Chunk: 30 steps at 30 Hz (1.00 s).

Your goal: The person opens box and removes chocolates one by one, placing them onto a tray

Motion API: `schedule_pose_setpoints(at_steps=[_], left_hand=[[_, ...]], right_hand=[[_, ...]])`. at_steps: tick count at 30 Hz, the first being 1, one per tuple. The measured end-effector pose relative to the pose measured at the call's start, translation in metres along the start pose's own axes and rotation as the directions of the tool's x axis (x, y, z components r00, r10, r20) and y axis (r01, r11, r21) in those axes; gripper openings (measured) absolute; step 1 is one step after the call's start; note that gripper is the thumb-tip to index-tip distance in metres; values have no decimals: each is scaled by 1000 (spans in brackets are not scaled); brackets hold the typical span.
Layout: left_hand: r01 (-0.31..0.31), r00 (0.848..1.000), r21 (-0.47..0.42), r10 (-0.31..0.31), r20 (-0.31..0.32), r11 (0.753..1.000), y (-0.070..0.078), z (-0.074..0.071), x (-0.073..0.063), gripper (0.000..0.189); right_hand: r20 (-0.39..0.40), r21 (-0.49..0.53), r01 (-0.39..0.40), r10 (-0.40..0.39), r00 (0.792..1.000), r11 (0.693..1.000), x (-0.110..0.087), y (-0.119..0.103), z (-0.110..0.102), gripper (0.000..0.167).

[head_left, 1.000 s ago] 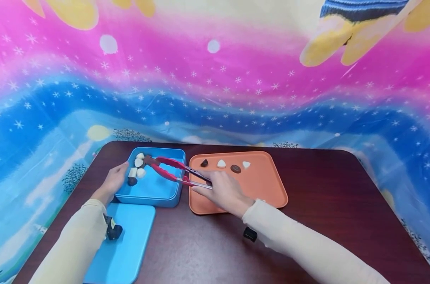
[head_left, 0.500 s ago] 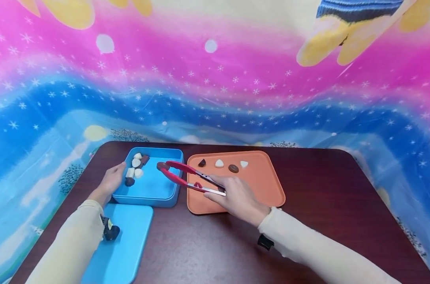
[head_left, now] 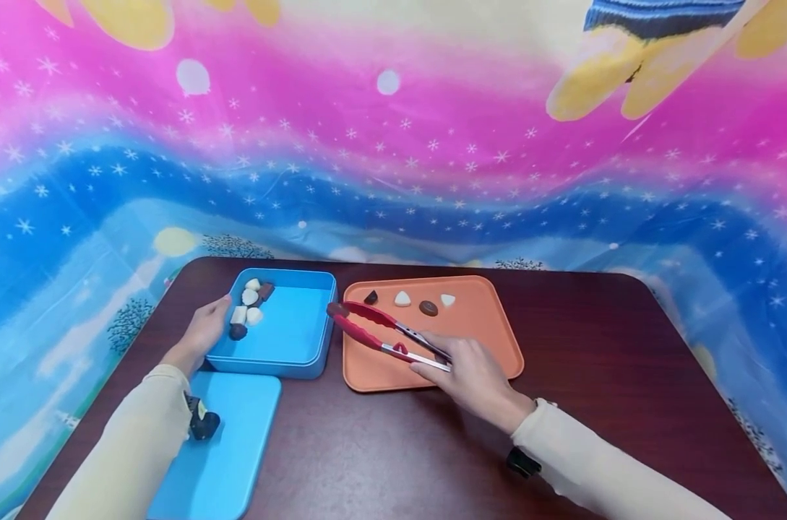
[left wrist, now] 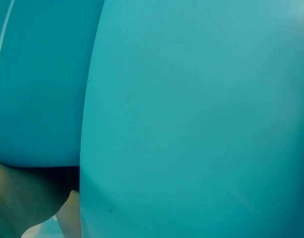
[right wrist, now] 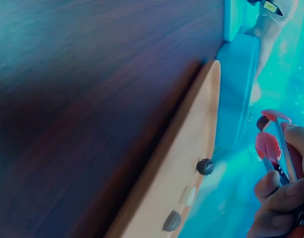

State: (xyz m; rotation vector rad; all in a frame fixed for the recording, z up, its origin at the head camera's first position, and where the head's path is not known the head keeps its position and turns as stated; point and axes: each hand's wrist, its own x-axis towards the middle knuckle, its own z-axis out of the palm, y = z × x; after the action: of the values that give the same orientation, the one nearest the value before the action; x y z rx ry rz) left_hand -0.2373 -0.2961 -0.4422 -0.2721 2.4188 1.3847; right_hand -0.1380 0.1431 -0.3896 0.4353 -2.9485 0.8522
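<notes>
A light blue box (head_left: 282, 347) stands at the left of the table with its top uncovered. White and dark brown chocolates (head_left: 251, 297) cluster along its left side. My left hand (head_left: 203, 328) rests against the box's left wall; its fingers are partly hidden. In my right hand (head_left: 474, 379) I grip red-ended metal tongs (head_left: 393, 343), angled left over the tray's left edge. Dark brown shows at the tong tips, apparently a chocolate (right wrist: 262, 122). An orange tray (head_left: 480, 336) carries a few brown and white pieces (head_left: 428, 308) along its back.
The box's blue lid (head_left: 237, 440) lies flat in front of the box, under my left forearm. Box and tray stand side by side on the dark wooden table (head_left: 588, 361). A colourful printed cloth (head_left: 406, 166) hangs behind the table.
My right hand has drawn the tongs rightward, out of the box to the tray's left edge. Brown pieces stay in the box. The left hand keeps its place at the wall.
</notes>
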Motion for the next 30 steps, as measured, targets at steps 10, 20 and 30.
schedule_pose_setpoints(at_steps=[10,20,30], left_hand=[[11,1000,4,-11,-28,1000,0,0,-2,80],[0,1000,-8,0,-14,1000,2,1,-2,76],[-2,1000,-18,2,-10,1000,2,1,-1,74]], right_hand=[[-38,-60,24,-27,999,998,-7,20,-3,55],[-17,-109,-12,11,1000,994,-9,37,-5,57],[11,-170,-49,51,999,984,-7,48,-2,60]])
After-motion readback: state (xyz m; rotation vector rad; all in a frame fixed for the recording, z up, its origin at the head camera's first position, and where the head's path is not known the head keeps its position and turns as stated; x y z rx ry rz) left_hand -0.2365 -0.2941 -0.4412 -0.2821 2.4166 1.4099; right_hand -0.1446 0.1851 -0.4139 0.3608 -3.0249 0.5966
